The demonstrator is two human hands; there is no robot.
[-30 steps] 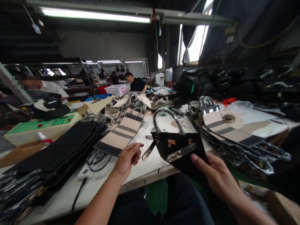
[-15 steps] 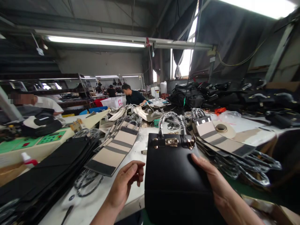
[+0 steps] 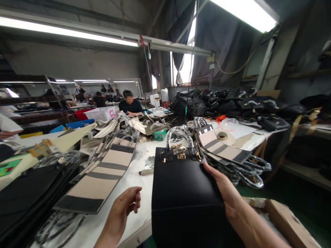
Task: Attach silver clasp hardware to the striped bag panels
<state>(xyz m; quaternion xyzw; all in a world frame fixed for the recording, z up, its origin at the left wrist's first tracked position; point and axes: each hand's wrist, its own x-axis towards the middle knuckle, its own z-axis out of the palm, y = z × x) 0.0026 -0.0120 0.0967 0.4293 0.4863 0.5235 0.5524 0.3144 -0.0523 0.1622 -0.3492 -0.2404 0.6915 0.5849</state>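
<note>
A black handbag stands upright before me at the table edge, its twin handles wrapped in clear plastic. My right hand grips its right side, thumb on the front panel and the other fingers hidden behind. Near the top, a strap with a gold metal plate lies slanted, raised off the gold lock. To the left of the bag, my left hand hovers over the table with fingers loosely bent, apart from everything and holding nothing.
Striped beige-and-grey bag panels and black panels are piled on the left. More striped panels and a tape roll lie right. A green box sits behind the bag. An open carton is low right. Across the table sits a co-worker.
My view has turned right, so the surroundings shift left. The bag's strap plate has lifted off the lock and tilted. My left hand is slightly farther from the bag; my right keeps its grip.
</note>
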